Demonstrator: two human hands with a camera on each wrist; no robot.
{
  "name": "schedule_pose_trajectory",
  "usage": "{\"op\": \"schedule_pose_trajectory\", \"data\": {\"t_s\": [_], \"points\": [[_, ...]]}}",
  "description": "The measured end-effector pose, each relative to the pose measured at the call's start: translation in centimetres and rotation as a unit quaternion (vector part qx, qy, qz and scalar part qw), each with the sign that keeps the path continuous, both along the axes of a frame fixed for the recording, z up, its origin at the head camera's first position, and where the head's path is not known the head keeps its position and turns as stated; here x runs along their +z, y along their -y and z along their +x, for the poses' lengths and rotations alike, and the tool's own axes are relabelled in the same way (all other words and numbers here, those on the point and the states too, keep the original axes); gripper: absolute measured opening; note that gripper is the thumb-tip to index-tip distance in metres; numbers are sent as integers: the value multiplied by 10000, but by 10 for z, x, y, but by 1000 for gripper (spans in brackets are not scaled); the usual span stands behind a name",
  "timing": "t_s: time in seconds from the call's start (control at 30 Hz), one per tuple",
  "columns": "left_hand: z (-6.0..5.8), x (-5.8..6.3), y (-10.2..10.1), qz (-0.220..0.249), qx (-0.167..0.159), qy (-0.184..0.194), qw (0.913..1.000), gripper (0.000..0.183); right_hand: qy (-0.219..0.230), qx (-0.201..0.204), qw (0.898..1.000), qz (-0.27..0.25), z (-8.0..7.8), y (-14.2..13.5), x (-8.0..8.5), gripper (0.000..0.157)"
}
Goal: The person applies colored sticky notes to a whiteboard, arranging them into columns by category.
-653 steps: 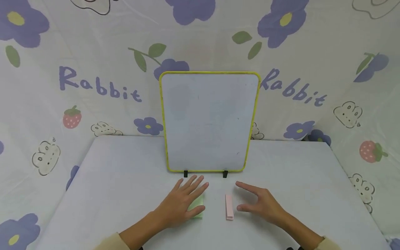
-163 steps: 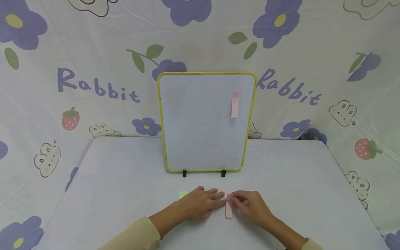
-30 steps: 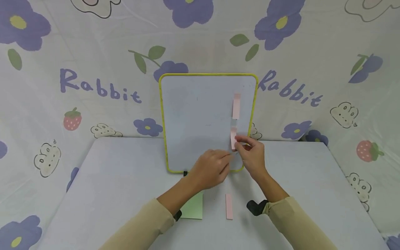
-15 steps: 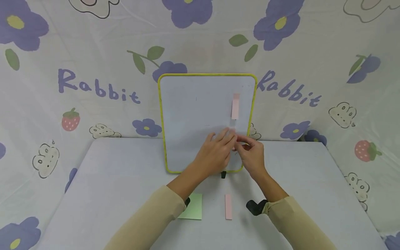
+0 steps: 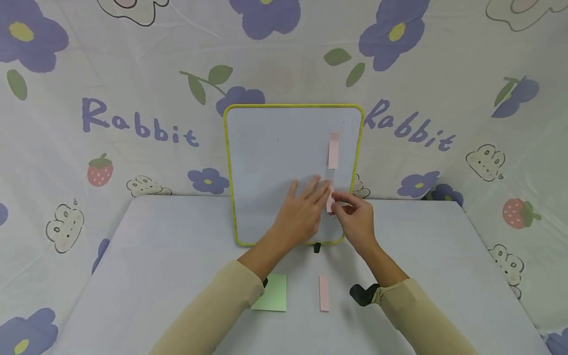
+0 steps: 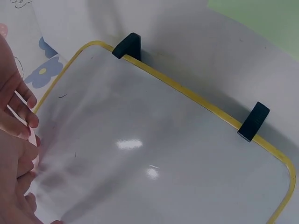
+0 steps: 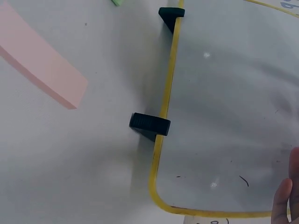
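Head view, left to right, read as a clock face centred on the whiteboard: a tan left sleeve (image 5: 213, 308) reaches in from 7 o'clock over the white table (image 5: 168, 246). Near 6 o'clock a green pad (image 5: 275, 295) lies flat, partly covered by that sleeve. The yellow-rimmed whiteboard (image 5: 262, 148) stands on black feet (image 5: 317, 248) before a printed cloth (image 5: 284, 64). Toward 6 o'clock the person's left grip (image 5: 299, 213) has its fingers spread against the whiteboard. Between 5 and 6 o'clock a narrow pink pad (image 5: 324, 294) lies on the table. At 4 o'clock is the lower pink strip (image 5: 330, 204), left fingertips at its upper end; whether its lower end touches the whiteboard cannot be told. An upper pink strip (image 5: 334, 152) hangs at 2 o'clock. At 4 o'clock the right grip (image 5: 357, 223) pinches the lower pink strip's right edge between thumb and forefinger. A black device (image 5: 364, 295) sits by that wrist, near 5 o'clock.
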State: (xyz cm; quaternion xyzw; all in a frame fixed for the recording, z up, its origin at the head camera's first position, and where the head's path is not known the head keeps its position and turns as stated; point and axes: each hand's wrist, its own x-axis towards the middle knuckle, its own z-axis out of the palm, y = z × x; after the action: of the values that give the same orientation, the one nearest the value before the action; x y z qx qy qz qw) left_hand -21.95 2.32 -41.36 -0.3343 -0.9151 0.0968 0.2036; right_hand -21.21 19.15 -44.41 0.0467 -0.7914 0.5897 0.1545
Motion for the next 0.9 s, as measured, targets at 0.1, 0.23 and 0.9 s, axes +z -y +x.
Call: {"op": "schedule_pose_trajectory", "data": {"t_s": [0.1, 0.23, 0.9], "points": [[0, -1, 0, -129, 71, 0, 9999, 56, -34, 39, 10000, 81, 0, -1, -1, 25], [-1, -2, 0, -183, 102, -102, 9997, 55, -154, -11, 9992, 380, -1, -1, -3, 25], [0, -6, -1, -434, 180, -335, 9983, 59, -3330, -428, 7635, 5517, -9, -23, -13, 70]]}}
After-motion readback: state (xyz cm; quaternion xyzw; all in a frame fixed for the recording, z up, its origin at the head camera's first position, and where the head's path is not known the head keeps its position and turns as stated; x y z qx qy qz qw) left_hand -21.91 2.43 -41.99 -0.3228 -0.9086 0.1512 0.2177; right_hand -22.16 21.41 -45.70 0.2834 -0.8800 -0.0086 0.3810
